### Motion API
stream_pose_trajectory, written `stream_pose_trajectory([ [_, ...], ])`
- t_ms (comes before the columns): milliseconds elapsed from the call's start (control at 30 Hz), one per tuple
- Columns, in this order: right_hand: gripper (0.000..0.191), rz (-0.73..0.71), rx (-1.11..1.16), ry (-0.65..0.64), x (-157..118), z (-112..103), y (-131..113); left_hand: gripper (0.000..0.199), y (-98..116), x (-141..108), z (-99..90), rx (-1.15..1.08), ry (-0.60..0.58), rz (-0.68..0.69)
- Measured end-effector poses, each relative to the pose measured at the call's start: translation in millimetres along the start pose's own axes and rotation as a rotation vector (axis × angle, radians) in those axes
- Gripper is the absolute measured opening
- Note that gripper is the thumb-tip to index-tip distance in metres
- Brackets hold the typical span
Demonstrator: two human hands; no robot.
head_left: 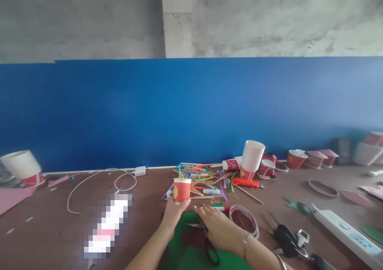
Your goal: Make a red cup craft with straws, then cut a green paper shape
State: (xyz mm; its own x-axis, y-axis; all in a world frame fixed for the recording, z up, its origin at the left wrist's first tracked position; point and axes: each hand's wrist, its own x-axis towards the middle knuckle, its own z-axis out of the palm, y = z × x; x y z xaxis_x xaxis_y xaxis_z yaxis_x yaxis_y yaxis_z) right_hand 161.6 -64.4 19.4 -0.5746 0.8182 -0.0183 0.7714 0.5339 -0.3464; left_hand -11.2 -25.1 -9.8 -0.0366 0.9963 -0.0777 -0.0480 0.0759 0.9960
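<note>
My left hand [174,213] is closed around the lower part of a red paper cup [182,191], which stands upright in it with its white rim on top. To the right and a little lower, my right hand [216,224] is curled over a pair of scissors [212,253]. The blades stick out to the left of the fingers, and one black handle loop shows below the palm; the other is hidden. Under the scissors lie a green sheet [182,258] and a dark red piece [193,239]. A red-and-white marker [223,209] lies just behind the right hand.
Colourful sticks [203,174] are heaped by the blue panel [179,110]. Right of them are stacked cups [251,160], an orange utility knife [247,183] and tape rolls [243,220]. Keys [287,238] and a power strip [347,234] lie right; a cable [70,198] and pink paper [14,198] lie left.
</note>
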Motion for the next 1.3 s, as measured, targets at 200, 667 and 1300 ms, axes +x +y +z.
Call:
stream_pose_trajectory([
  [200,0.074,0.0,0.675,-0.026,-1,-30,27,0.054,6,7,-3.3,-0.018,0.043,0.091],
  [667,0.056,-0.002,0.969,0.611,27,-9,16,0.063,-9,-8,1.4,0.276,-0.155,0.311],
  [1300,0.034,-0.039,0.189,0.425,-2,-21,-8,0.014,-12,2,-9.4,0.489,0.158,0.763],
])
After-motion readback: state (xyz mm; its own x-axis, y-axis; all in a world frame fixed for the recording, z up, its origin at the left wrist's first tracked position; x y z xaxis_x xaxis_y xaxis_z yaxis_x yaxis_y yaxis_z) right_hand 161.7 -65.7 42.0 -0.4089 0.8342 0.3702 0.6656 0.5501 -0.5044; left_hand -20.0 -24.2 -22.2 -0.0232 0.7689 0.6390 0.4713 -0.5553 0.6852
